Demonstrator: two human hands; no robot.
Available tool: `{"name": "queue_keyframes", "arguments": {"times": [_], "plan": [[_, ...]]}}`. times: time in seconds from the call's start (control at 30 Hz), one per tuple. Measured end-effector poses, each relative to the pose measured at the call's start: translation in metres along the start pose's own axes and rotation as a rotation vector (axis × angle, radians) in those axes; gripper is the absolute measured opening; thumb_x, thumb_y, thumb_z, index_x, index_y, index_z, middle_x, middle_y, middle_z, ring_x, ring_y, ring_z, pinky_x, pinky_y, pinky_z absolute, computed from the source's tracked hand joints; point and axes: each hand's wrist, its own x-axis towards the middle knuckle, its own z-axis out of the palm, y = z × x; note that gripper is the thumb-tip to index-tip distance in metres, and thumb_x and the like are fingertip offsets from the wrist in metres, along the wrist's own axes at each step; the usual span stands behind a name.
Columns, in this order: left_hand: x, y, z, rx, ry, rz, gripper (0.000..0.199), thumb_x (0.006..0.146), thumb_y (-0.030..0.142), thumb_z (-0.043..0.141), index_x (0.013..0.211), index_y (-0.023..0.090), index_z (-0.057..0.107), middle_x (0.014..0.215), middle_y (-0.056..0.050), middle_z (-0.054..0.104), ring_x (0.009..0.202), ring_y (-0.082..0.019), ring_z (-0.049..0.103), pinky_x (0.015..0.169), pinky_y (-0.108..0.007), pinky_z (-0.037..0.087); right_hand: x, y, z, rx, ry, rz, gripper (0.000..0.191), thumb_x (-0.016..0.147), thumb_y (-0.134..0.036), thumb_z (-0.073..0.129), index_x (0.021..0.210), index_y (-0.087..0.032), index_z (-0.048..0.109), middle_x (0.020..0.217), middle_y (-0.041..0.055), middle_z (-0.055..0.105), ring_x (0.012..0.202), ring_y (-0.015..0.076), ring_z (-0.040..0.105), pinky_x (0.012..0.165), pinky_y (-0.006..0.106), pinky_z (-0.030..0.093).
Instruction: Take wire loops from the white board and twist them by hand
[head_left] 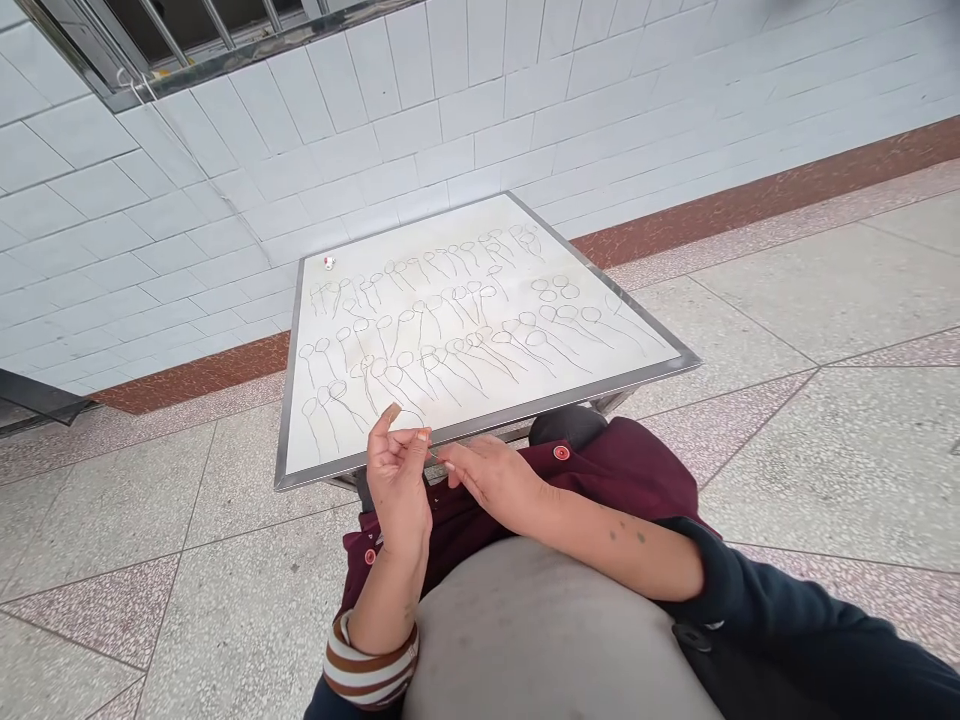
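My left hand (400, 485) is raised at the near edge of the white table, its thumb and a finger pinching a thin wire (433, 456). One fingertip, which looks wrapped in tan tape, points up and away from the pinch. Close beside it on the right, my right hand (495, 480) has its thumb and forefinger closed on the same wire. A fine curve of wire seems to show above the left fingers, though its full shape is too thin to make out. Rows of looped wires with straight tails (427, 365) lie flat on the tabletop beyond both hands.
The white table (480, 425) has a grey metal rim and stands against a white tiled wall (465, 130). Several closed wire rings (550, 290) lie at its right. A small red-and-white object (329, 263) sits at the far left corner. A barred window (202, 40) is above.
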Motion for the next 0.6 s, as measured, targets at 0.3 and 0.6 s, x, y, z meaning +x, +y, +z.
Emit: {"name": "queue_keyframes", "arguments": {"times": [0.3,0.6], "plan": [[0.002,0.007,-0.008,0.214,-0.108,-0.015,0.046,0.079,0.027,0.071,0.123,0.022,0.059,0.073,0.001,0.062,0.082,-0.016,0.062,0.072,-0.027,0.046,-0.004,0.006,-0.007,-0.051,-0.013,-0.034,0.020,0.096,-0.013,0.042,0.098,-0.019,0.062,0.077,0.0031,0.069,0.074,0.0181,0.059,0.076,0.032,0.041],[0.001,-0.001,-0.005,0.188,-0.168,-0.025,0.046,0.081,0.026,0.069,0.125,0.023,0.057,0.073,0.002,0.063,0.075,-0.014,0.060,0.075,-0.027,0.046,0.008,-0.007,-0.010,-0.297,0.037,0.113,0.024,0.095,-0.037,0.054,0.100,-0.015,0.064,0.074,0.0074,0.070,0.068,0.0208,0.061,0.066,0.032,0.037]]}}
